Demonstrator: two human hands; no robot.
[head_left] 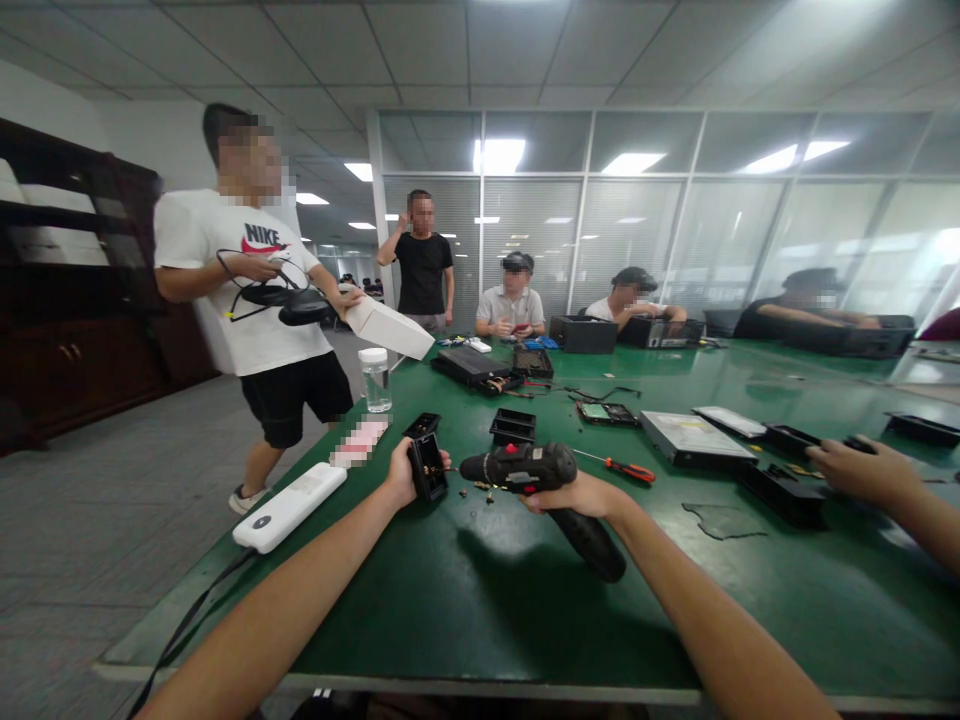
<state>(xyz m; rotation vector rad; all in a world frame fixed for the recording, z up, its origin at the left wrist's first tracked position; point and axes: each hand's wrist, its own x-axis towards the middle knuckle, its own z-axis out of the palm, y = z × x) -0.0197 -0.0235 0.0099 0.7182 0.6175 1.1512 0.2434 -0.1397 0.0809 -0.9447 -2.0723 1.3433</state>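
Observation:
My left hand (402, 474) is closed round a small black plastic box (430, 486), tilted up on the table with brass-coloured bits inside. A black cordless drill (536, 466) is gripped by my right hand (581, 494), its chuck pointing left toward the box. Whether the bit touches the box I cannot tell. Several small brass-coloured pieces (489, 493) lie on the green table (420, 600) under the drill. Just behind my left hand sits another small black box (424, 424), and a black open tray (513, 426) stands beyond the drill.
An orange-handled screwdriver (630, 470) lies right of the drill. Farther right are a silver disc drive (696, 440) and a co-worker's hand (866, 465) over black parts. A white power strip (292, 507) and clear bottle (376, 382) line the left edge, where a standing person (259, 270) holds a white box.

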